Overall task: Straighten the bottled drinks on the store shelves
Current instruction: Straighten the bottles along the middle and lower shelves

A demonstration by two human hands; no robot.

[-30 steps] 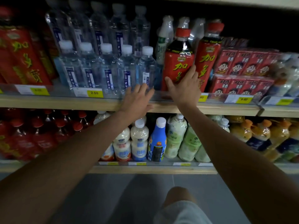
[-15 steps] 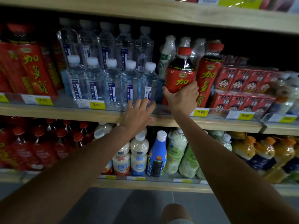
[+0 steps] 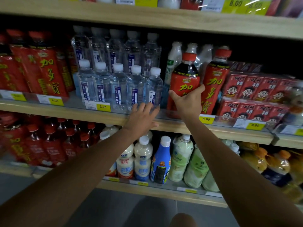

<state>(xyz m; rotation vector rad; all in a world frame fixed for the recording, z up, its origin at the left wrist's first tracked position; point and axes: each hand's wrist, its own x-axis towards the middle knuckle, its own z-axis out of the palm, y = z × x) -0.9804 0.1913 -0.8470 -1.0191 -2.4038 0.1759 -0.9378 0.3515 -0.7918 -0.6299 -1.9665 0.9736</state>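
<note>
The right hand, which a second ago lay flat with spread fingers against the red tea bottle, now has its grip wrapped round that bottle's lower body, thumb on the left and fingers on the right. The bottle stands at the front of the middle shelf. Its twin is just right of it and the water bottles just left. The left hand has stayed left of the tea bottle, its grip wide and holding nothing, fingertips at the foot of the nearest water bottles.
</note>
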